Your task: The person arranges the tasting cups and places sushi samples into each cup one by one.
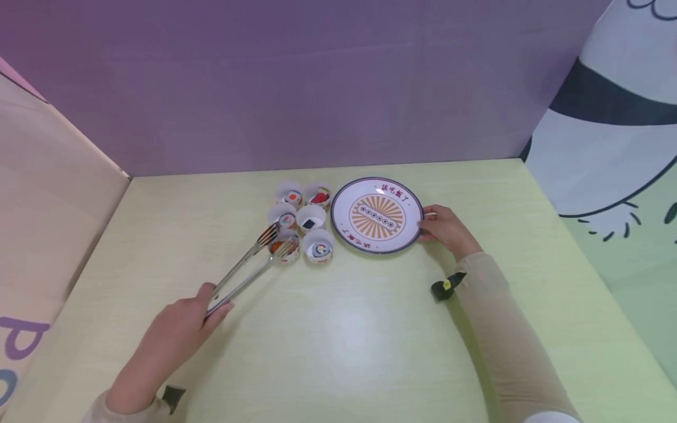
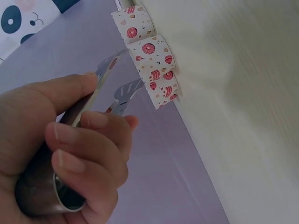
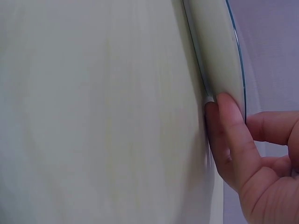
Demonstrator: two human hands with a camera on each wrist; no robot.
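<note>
My left hand [image 1: 182,326] grips a pair of metal tongs [image 1: 243,275], fingers curled round the handle in the left wrist view. The tong tips are spread apart over the front left paper cup [image 1: 285,245], which holds something orange. In the head view my right hand [image 1: 449,231] pinches the right rim of a round white plate [image 1: 342,202] with a dark blue edge. Thumb on top and fingers [image 3: 238,140] beneath the rim show in the right wrist view. Several small patterned paper cups [image 2: 152,53] stand in two columns left of the plate, with small items inside.
A pale wooden table [image 1: 338,335] carries everything. Behind it rises a purple wall [image 1: 317,88], with a light panel [image 1: 47,194] at the left and a cartoon-printed panel [image 1: 608,158] at the right. A black strap piece [image 1: 446,286] hangs by the right wrist.
</note>
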